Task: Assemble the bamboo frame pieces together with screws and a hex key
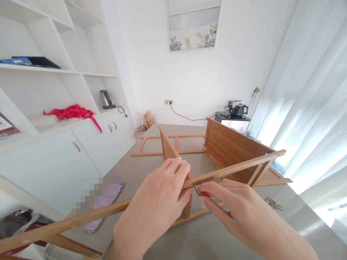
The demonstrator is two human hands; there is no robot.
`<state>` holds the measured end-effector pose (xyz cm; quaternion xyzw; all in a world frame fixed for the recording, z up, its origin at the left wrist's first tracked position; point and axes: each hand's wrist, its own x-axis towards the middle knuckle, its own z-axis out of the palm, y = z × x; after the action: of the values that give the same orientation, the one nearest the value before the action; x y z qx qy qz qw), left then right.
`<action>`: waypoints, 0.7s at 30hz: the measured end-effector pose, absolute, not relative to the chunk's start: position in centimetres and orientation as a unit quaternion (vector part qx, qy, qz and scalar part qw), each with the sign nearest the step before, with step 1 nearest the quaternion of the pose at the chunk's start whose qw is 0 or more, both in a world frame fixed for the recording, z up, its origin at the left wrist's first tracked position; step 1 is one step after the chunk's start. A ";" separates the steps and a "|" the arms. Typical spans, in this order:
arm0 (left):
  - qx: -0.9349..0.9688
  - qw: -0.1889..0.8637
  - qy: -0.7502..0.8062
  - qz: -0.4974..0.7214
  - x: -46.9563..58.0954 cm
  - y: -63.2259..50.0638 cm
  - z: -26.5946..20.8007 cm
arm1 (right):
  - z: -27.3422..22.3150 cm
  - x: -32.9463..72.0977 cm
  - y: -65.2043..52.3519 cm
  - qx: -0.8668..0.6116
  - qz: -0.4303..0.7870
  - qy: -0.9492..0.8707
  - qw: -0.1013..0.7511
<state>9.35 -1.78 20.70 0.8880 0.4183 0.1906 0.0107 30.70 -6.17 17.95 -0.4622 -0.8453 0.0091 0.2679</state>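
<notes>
A wooden side frame [233, 168] with long rails stands on the table in front of me, running from lower left to upper right. My left hand [154, 202] is closed around its upper rail where a brown shelf panel [168, 145] meets it. Between the thumb and fingers of my right hand [235, 207] is a small metal screw [196, 189], its end at a hole in that rail. A larger wooden panel [235, 148] stands behind, at the right. The inner ends of the joint are hidden by my fingers.
Several loose screws [273, 203] lie on the grey table [211, 238] at the right. Another wooden frame [146, 154] lies flat at the far end. A phone [108, 202] rests at the left, partly under the rail. White cabinets [81, 151] line the left side.
</notes>
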 end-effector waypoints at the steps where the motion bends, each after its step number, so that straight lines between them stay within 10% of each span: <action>1: 0.888 0.013 0.418 0.190 9.3 -1.8 20.7 | 17.8 30.6 -6.2 -0.477 0.020 -0.837 0.267; 21: 0.890 0.024 0.417 0.184 9.3 -1.9 20.8 | 17.8 28.8 -6.2 -0.503 0.360 -0.712 0.333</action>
<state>9.27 -1.93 20.82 0.8896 0.4173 0.1840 0.0239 28.76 -6.22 17.82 -0.5028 -0.7120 0.3601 0.3326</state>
